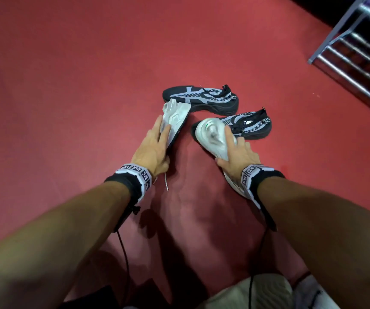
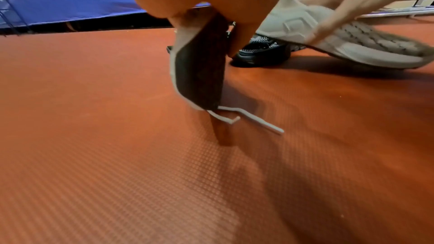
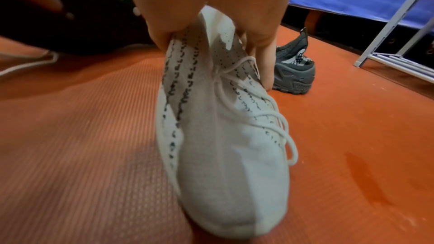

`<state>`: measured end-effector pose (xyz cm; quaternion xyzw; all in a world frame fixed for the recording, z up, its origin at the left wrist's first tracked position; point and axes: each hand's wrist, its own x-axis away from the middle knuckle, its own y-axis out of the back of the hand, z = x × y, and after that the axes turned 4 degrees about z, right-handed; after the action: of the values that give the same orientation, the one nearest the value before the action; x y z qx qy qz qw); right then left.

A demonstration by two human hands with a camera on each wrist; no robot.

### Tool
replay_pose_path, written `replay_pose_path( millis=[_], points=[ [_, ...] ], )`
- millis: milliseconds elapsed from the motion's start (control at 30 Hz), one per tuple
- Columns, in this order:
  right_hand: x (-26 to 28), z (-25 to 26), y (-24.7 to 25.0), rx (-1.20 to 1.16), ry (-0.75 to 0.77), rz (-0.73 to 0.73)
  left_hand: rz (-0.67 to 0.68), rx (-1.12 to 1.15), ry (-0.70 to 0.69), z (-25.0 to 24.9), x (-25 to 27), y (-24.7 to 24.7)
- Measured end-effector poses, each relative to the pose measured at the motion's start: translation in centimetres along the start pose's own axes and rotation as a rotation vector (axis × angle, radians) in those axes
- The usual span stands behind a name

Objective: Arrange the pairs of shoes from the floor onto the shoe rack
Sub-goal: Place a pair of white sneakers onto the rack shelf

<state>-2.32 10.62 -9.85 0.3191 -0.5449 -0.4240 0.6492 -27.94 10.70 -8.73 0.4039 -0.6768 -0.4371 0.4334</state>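
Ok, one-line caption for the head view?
Each hand grips one white sneaker above the red floor, black pair behind, shoe rack at right.

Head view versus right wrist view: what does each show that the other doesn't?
Only the head view shows both black shoes together and the left hand holding the other white shoe.

Only the right wrist view shows the white shoe's laces and dark-flecked knit upper.

Both show the right hand gripping that shoe, the red floor and the shoe rack.

Black wristbands (image 1: pixel 132 182) — checkered white markers, apparently trailing black cables (image 1: pixel 123 253)
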Motion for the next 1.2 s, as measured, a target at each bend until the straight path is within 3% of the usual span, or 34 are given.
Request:
replay_pose_path(
  millis=[133, 367, 500, 800, 1033, 1200],
  points=[
    [-0.6, 0.2, 0.8, -0.062, -0.083, -0.022, 0.077, 0.052, 0.101, -1.0, 0.2, -1.0],
    [0.0, -0.2, -0.6, -0.164, -0.205, 0.049, 0.226, 0.096, -0.027, -2.3, 0.0, -2.4],
    [0.5, -0.7, -1.6, -0.122, -0.221, 0.081, 0.258, 0.12, 0.189, -2.7, 0.8, -3.7],
    [1.6, 0.6, -2.3, -0.145, -0.221, 0.064, 0.205, 0.338, 0.282, -4.2, -0.4, -4.6],
    [1.9, 1.3, -2.7, -0.192, -0.241, 0.061, 0.24, 0.288, 0.362, -4.8, -0.1, -4.7],
    [3.2, 1.8, -4.4, -0.031, -0.164, -0.025, 0.235, 0.163, 0.391, -3.8, 0.5, -4.7]
  ],
)
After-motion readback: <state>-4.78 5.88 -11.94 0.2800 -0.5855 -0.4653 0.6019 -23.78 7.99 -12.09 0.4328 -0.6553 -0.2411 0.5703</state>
